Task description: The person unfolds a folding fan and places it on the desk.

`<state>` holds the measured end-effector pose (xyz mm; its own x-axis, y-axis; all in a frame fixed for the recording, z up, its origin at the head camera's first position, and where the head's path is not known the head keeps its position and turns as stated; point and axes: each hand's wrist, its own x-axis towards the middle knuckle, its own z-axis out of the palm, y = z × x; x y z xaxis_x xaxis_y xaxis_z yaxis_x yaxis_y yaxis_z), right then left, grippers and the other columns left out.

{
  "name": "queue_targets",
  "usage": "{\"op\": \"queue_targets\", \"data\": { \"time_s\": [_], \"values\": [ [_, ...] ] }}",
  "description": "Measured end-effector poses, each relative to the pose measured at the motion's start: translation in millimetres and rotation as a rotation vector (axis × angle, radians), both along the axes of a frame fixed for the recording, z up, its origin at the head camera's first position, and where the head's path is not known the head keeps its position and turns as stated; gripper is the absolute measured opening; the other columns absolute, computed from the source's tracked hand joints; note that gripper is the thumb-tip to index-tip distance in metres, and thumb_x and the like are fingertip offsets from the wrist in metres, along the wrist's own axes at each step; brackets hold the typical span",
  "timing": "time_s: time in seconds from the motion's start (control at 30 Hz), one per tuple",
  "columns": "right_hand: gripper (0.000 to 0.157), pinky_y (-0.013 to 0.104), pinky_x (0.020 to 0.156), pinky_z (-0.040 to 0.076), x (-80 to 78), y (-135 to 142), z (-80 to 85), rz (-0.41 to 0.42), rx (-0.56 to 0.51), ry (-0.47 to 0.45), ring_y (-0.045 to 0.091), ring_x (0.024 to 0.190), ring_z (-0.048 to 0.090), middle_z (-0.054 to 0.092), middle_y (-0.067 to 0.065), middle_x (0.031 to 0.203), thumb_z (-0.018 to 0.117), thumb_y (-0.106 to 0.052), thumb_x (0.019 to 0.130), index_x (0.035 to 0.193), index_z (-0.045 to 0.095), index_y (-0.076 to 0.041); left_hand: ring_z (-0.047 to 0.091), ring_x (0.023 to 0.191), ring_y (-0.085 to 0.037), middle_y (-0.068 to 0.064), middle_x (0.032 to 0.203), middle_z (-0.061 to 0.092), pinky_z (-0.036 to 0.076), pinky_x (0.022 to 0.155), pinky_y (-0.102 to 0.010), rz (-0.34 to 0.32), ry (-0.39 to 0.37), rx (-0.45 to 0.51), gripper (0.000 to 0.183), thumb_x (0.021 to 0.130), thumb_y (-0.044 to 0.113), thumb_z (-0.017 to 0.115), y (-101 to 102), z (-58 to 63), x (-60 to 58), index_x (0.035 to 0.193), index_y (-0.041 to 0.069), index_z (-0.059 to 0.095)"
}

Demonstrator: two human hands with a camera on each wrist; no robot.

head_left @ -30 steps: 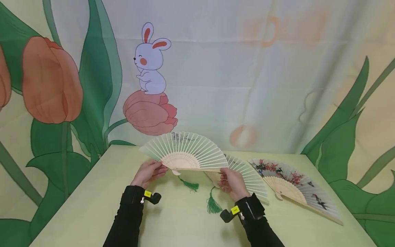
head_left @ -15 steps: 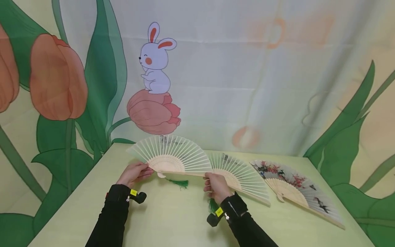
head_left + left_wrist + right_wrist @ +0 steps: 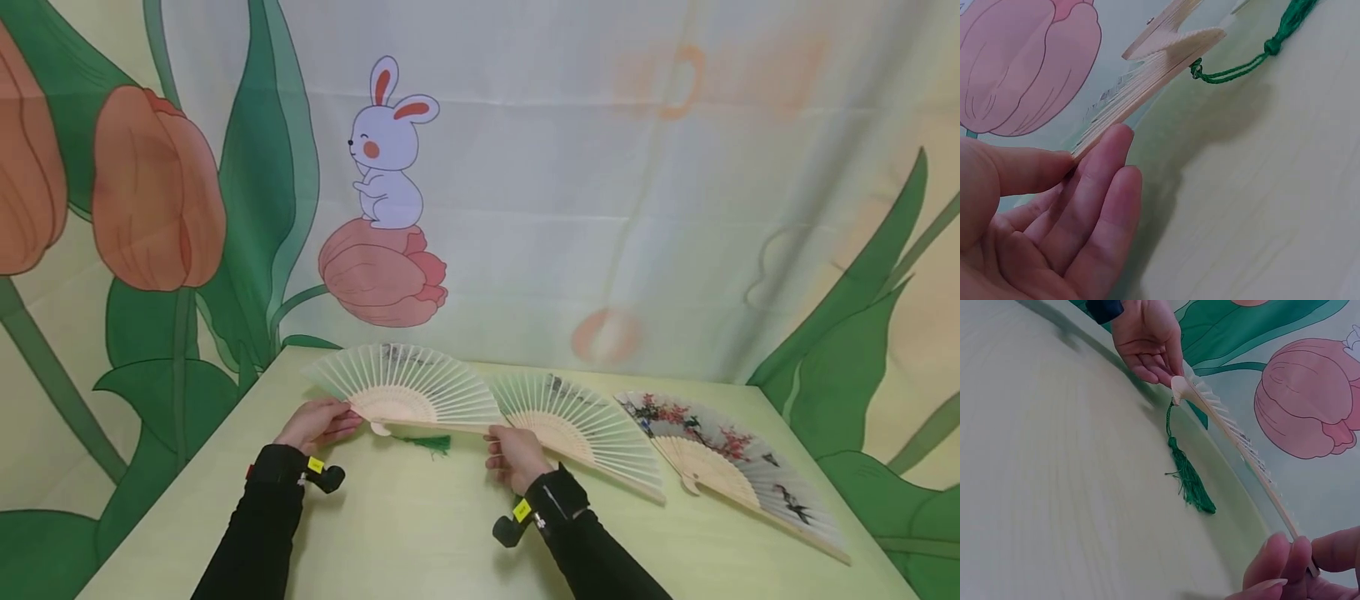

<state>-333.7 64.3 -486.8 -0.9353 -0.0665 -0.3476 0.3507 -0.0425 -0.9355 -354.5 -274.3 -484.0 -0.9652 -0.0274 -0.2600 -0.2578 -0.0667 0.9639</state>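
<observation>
Both hands hold an open folding fan [image 3: 393, 403], with pale green leaf, wooden ribs and a faint grey print, spread arc-up at the table's back left. The left hand [image 3: 317, 423] pinches its left edge stick between thumb and fingers, near the pivot. At the other end, the right hand [image 3: 517, 457] pinches the tip of the long front guard stick [image 3: 1266, 481]. From the pivot hangs a green tassel [image 3: 1188, 475]. Just right of the held fan lies a second pale green fan [image 3: 592, 429], spread on the table; the held fan's right tip overlaps it in the head view.
Farther right on the table [image 3: 405, 533] lies a third open fan [image 3: 720, 454], printed with red blossoms and dark birds. Behind the table hangs a cloth backdrop [image 3: 525, 208] with printed tulips and a white rabbit.
Both hands have carried the held fan leftward and lower, off the second fan, which now shows more fully. The head view has shifted slightly. The third fan stays in place on the table.
</observation>
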Motion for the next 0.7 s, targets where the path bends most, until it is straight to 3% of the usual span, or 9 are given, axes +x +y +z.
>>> {"op": "queue_targets", "data": {
  "time_s": [0.27, 0.5, 0.7],
  "values": [
    [0.03, 0.021, 0.047, 0.039, 2.1, -0.7, -2.0, 0.031, 0.02, -0.014, 0.011, 0.053, 0.053, 0.053, -0.001, 0.069, 0.056, -0.018, 0.097, 0.108, 0.065, 0.008, 0.071, 0.084, -0.018, -0.006, 0.089, 0.07, 0.055, 0.086, -0.036, 0.018, -0.059, 0.013, 0.036, 0.104, 0.014, 0.048, -4.6, -4.8, -2.7, 0.13, -0.011, 0.042],
    [0.027, 0.02, 0.046, 0.04, 4.3, 0.0, -4.1, 0.04, 0.022, -0.043, 0.01, 0.051, 0.053, 0.053, -0.002, 0.066, 0.056, -0.015, 0.097, 0.108, 0.065, 0.008, 0.071, 0.078, -0.018, -0.008, 0.084, 0.071, 0.057, 0.079, -0.032, 0.052, -0.088, 0.069, 0.03, 0.103, 0.01, 0.05, -6.9, -8.1, -2.1, 0.124, -0.012, 0.048],
    [0.026, 0.019, 0.046, 0.043, 4.0, 3.0, -7.3, 0.034, 0.013, -0.037, 0.011, 0.051, 0.054, 0.053, -0.001, 0.065, 0.056, -0.014, 0.097, 0.106, 0.064, 0.009, 0.072, 0.077, -0.019, -0.01, 0.084, 0.072, 0.057, 0.077, -0.031, 0.075, -0.117, 0.048, 0.034, 0.102, 0.01, 0.051, -4.6, -8.7, -3.6, 0.126, -0.015, 0.051]
  ]
}}
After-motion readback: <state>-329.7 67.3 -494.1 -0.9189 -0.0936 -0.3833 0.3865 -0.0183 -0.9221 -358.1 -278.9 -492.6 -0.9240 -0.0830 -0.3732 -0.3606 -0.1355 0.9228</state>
